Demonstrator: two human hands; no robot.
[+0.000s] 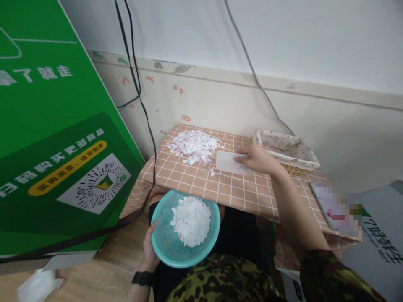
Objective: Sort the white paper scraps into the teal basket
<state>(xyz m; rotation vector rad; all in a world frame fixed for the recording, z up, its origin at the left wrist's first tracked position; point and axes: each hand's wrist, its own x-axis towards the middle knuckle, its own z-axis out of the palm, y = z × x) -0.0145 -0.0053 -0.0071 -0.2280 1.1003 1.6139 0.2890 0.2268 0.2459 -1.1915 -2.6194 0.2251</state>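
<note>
My left hand (150, 247) grips the rim of a teal plastic basket (162, 247) at its left side, just below the table's front edge. Inside the basket lies a heap of white paper scraps (191, 221). My right hand (256, 158) pinches a flat, whitish translucent sheet (229, 162), perhaps a plastic scraper, low over the table. To the left of the sheet is a pile of torn paper bits (193, 143), mostly white with some pink. A few loose bits lie near the sheet's left edge.
A checked brown cloth covers the table (234, 191). A lined wicker basket (286, 153) stands at the back right, and a flat board (330, 205) lies at the right. A green cabinet (40, 126) rises on the left, with a black cable (151, 138) hanging before it.
</note>
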